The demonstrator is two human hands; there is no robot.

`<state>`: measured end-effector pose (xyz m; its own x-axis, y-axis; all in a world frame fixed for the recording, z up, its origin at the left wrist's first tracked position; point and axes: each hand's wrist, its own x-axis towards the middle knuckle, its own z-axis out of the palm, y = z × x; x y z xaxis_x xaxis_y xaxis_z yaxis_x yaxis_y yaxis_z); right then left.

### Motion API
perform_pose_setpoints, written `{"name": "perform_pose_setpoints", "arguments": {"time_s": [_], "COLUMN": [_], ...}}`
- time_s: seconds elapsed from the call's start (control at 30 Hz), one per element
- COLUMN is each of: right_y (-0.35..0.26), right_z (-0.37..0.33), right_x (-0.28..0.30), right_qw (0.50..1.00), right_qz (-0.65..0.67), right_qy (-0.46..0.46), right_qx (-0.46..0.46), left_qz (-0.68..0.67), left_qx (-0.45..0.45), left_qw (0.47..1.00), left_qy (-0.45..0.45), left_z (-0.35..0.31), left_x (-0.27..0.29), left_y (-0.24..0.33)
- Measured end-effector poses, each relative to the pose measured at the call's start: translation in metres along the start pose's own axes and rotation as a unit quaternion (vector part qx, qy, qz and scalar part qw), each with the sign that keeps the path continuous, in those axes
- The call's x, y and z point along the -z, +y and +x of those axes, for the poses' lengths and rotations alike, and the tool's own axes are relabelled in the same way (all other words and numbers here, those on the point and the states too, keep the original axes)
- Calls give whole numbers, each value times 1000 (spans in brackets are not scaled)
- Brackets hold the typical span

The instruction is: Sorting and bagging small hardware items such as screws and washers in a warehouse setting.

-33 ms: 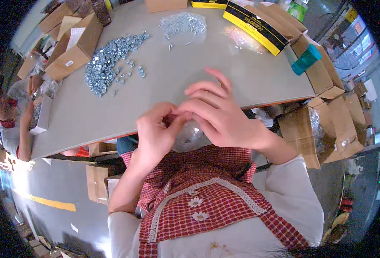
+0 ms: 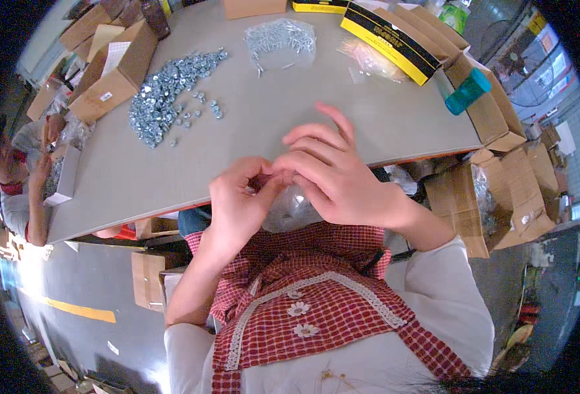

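Left hand is pinching thumb to index, apparently on the upper edge of a clear, crinkled plastic bag. Right hand is meeting it at the fingertips, outer fingers fanning; contact is hiding, so can't tell if it's gripping. Bag is hanging just below both, in front of the red checked cloth apron. Step in hand is looking like fingertip work at the bag's edge. Next move is calling for a steady left pinch and a light right touch. Farther out, on the grey flat-topped bench: loose silvery metal nut-like parts are lying left, a clear bag of silvery screw-like pieces is sitting beyond, a black-and-yellow carton is standing right.
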<state>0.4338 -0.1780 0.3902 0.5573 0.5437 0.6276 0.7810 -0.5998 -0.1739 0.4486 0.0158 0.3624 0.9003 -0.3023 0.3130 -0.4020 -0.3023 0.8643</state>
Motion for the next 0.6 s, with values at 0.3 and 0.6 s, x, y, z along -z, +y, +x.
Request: {"name": "perform_pose_setpoints", "arguments": {"time_s": [0.3,0.6], "right_y": [4,-4], "right_z": [1,2], "right_x": [-8,-5], "right_qw": [999,993], "right_qz": [-47,-94], "right_qy": [-8,-45], "right_qx": [1,52], "left_qz": [-219,-207], "left_qx": [123,191], "left_qw": [964,936], "left_qy": [-89,-210], "left_z": [-1,11], "left_x": [5,30], "left_y": [-8,-14]}}
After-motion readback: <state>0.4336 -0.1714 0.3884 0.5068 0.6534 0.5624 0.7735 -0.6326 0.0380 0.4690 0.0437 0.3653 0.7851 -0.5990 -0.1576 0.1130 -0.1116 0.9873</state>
